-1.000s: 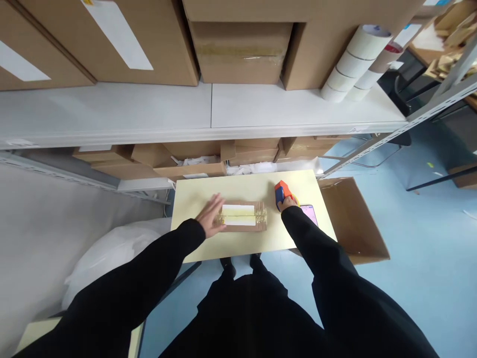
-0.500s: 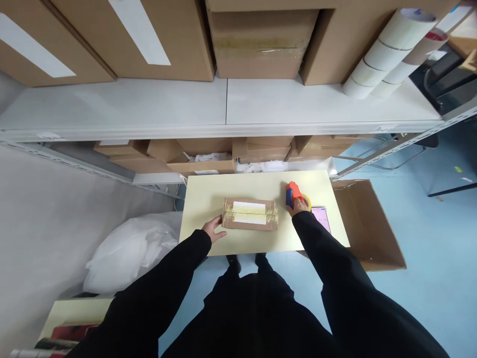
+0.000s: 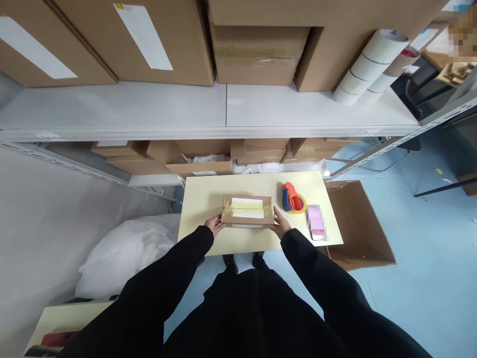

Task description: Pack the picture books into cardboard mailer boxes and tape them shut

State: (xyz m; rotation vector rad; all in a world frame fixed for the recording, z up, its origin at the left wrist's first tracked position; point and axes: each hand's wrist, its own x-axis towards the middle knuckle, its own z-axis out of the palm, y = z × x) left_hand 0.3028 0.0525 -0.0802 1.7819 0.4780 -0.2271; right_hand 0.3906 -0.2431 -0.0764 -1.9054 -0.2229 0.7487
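In the head view, one small carton (image 3: 248, 211) lies between two hands over one cream table (image 3: 201, 191). Its top carries a white label crossed by yellowish tape, and its near side shows another white strip. The left hand (image 3: 215, 225) is at the carton's left end and the right hand (image 3: 281, 223) at its right end. Each is partly curled, opened only enough to fit round a near corner, with fingers against the end; together they grip the carton between them. Whether its underside is touching the table or just clear of it, I cannot tell.

Right of the carton stands one orange-and-blue tape dispenser (image 3: 289, 196) with one yellow tape roll (image 3: 304, 204), touched by neither hand. Farther right, past the dispenser, is one pink-screened phone (image 3: 316, 221), blurred into blocks. Well to the right of the carton, beside the table, is one open box (image 3: 367, 231).

Beyond the carton runs one grey shelf (image 3: 149, 107) with two labelled boxes (image 3: 130, 40) to the left and stacked white rolls (image 3: 367, 67) to the right; the front stack seems to count four, the rear is partly hidden. Left of the carton, off the table, sits one white plastic bag (image 3: 126, 253). On the near side, below it, two dark shoes (image 3: 230, 263) show.
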